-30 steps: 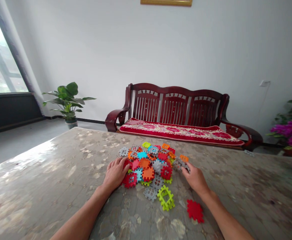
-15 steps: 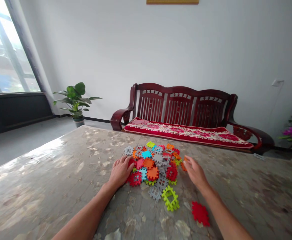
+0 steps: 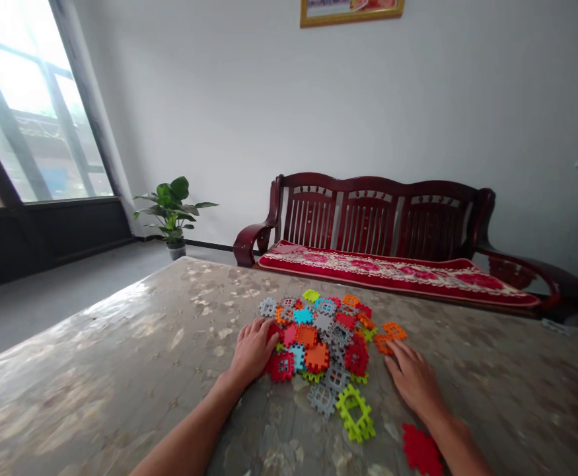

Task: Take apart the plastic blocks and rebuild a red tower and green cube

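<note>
A pile of notched plastic pieces in red, orange, grey, blue and green (image 3: 317, 357) lies on the patterned table (image 3: 135, 370). At its left edge rests my left hand (image 3: 253, 349), fingers apart, the thumb by a red piece. My right hand (image 3: 412, 371) is to the right of the pile, its fingertips touching orange window-like pieces (image 3: 394, 330); whether it grips them is hard to tell. Near the front of the pile is a green frame piece (image 3: 355, 413). A separate red piece (image 3: 421, 449) lies beside my right forearm.
Behind the table stands a dark red wooden bench (image 3: 368, 215) with a red patterned cushion (image 3: 397, 270). A potted plant (image 3: 172, 208) is on the floor at the left. One grey piece (image 3: 556, 326) lies at the table's far right.
Orange pieces now lie farther right of the pile, with my right hand at them. My left hand stays at the pile's left edge. The view has shifted left and slightly up.
</note>
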Action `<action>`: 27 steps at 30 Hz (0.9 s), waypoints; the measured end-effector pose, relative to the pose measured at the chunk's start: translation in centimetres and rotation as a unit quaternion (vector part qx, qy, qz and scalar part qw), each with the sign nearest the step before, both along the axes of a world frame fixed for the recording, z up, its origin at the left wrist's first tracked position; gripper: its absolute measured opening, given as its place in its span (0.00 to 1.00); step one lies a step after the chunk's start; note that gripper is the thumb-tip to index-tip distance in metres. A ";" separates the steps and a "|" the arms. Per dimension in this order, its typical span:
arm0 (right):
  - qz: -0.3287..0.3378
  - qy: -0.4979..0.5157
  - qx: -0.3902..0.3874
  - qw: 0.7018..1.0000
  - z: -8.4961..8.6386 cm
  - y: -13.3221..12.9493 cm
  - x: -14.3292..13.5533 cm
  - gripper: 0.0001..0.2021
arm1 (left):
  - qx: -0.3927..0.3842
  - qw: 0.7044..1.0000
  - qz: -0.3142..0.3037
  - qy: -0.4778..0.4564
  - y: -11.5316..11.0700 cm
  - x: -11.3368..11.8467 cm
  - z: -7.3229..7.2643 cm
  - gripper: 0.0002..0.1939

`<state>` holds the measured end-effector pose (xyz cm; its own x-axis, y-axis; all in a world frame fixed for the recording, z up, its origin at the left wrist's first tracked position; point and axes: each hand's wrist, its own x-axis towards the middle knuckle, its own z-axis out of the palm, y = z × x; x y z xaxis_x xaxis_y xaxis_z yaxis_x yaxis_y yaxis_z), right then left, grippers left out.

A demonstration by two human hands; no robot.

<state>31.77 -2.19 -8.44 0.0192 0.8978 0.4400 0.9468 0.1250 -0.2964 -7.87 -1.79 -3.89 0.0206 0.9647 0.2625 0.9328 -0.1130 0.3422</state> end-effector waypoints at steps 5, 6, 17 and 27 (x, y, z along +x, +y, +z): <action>0.033 0.010 0.015 0.999 -0.1 0.0 -0.1 0.20 | -0.004 1.000 -0.009 -0.013 0.1 -0.1 -0.1 0.22; 0.040 0.016 0.019 0.999 -0.1 0.0 0.0 0.20 | -0.005 1.000 -0.014 -0.017 0.1 -0.1 -0.1 0.22; 0.033 0.011 0.033 0.999 0.9 1.2 -1.0 0.18 | 0.003 0.993 -0.040 -0.110 0.3 -0.4 0.3 0.17; -0.021 0.147 0.003 0.989 1.7 0.8 -1.6 0.21 | 0.064 0.951 -0.002 -0.301 1.7 -1.0 -0.6 0.12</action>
<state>30.21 -1.42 -6.70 0.1842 0.8908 0.4155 0.8247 0.0899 -0.5584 -8.87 -0.05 -4.54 -0.1671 0.9240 0.3440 0.5718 -0.1934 0.7972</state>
